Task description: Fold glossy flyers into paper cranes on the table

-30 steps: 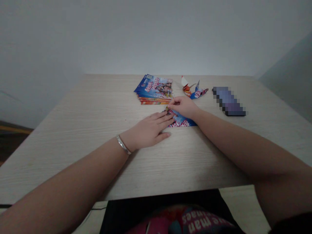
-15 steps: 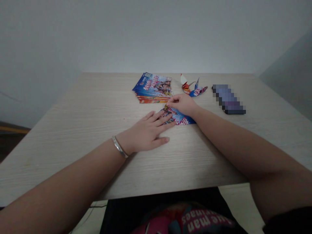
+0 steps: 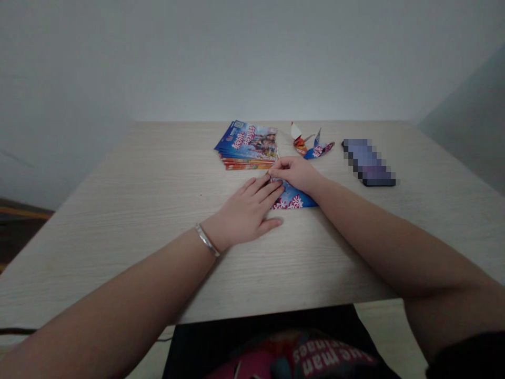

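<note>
A blue printed sheet of paper (image 3: 294, 199), apparently folded, lies on the table between my hands. My left hand (image 3: 250, 210) rests on its left part, fingers stretched out and thumb apart on the tabletop. A silver bangle circles that wrist. At the sheet's far edge my right hand (image 3: 295, 172) pinches the paper between thumb and forefinger. Part of the sheet is hidden under both hands.
A fanned stack of printed sheets (image 3: 248, 145) lies just beyond my hands. Two folded paper cranes, one orange and white (image 3: 300, 141), one blue (image 3: 315, 151), stand right of it. A blurred-out phone (image 3: 369, 162) lies further right on the wooden table (image 3: 158, 173).
My left hand has slid a little to the right over the sheet, covering more of its print. My right hand stays pinched at the far edge. The view has shifted slightly.
</note>
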{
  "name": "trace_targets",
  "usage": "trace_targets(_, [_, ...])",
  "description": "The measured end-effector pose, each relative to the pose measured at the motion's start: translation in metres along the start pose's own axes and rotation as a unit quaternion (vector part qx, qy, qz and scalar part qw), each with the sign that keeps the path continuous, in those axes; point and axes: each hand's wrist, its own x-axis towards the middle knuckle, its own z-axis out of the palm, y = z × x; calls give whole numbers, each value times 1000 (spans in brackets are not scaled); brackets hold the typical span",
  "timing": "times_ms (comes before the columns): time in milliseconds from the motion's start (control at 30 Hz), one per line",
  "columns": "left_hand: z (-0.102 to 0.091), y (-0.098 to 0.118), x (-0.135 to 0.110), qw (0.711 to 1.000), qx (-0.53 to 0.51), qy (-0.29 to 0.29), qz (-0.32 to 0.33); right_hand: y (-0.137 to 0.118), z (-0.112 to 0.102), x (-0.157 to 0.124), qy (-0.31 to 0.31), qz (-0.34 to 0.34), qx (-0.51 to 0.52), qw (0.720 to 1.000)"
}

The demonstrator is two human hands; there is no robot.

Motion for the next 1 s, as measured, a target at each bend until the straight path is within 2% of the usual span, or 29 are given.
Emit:
trace_targets(233, [4,-3,-2,999,1,-40,14,-4,3,3,-17,41,-72,996])
trace_targets(700, [6,-2,-4,998,2,-22,52,0,4,9,-12,43,-51,998])
trace_targets(867, [7,-2,-4,998,1,-34,49,3,4,10,-3,39,-51,998])
trace_targets(1000, [8,-5,-6,996,-31,-43,72,6,4,10,3,30,-60,998])
